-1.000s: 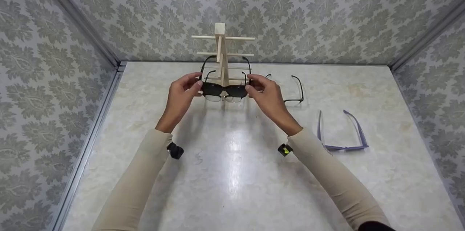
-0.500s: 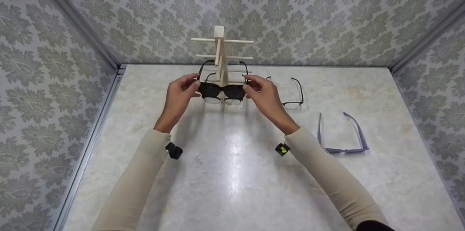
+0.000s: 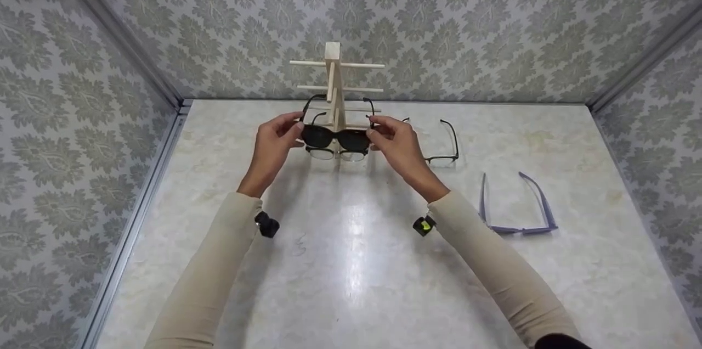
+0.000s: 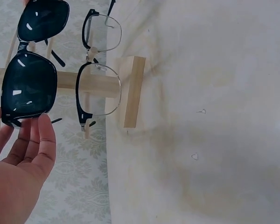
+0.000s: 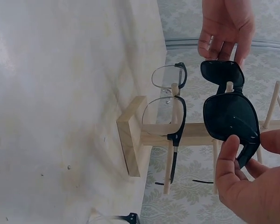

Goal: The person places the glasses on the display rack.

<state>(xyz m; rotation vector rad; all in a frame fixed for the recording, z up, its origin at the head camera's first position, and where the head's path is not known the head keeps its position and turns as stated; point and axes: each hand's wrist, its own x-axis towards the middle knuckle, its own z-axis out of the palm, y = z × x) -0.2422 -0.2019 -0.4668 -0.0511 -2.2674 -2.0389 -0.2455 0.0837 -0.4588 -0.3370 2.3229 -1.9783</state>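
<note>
Sunglasses (image 3: 318,136): at the wooden stand (image 3: 337,99), near the surface (image 3: 307,294)'s back edge
Left hand (image 3: 271,143): pinching one outer frame corner
Right hand (image 3: 400,144): pinching the opposite corner
Handling: I judge light, stiff, lenses slick and scratchable
Best hold: I'd keep to hinge corners

Left hand (image 3: 273,139) and right hand (image 3: 401,142) both pinching, almost level!
Here's the left arm (image 3: 205,275), here's the right arm (image 3: 496,266), sleeved and stretching forward, angling in from either side; the wrists (image 3: 437,191) are bare past the cuffs (image 3: 249,202), and the hands face each other, near but apart, thumbs inward, and down in the left wrist view the left fingers (image 4: 47,142) bunch together, lightly bent.
</note>
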